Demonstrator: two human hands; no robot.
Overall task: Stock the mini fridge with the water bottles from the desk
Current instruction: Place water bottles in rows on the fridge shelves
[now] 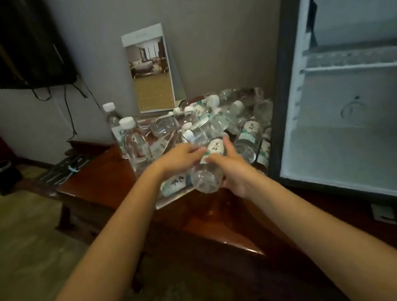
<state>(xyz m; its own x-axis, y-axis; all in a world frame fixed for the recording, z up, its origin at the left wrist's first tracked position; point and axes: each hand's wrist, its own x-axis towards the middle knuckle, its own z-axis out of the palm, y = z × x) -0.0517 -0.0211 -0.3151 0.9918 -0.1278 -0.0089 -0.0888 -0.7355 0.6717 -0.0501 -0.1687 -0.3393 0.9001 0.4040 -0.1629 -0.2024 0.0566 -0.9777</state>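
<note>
A dark wooden bench stands against a grey wall, heaped with water bottles just left of the open fridge. Our hands meet on one bottle left of the fridge: the right hand curls around its base, and the left hand rests straight-fingered on its label end.

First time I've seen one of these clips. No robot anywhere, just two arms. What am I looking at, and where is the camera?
There is no machine: a person wears one wide-angle camera on the head, looking down at their own bare arms. The right hand grips a water bottle lying base toward us; the left hand touches the same bottle with its fingers. Behind them a pile of bottles lies on the wooden desk. At right the mini fridge stands open.
</note>
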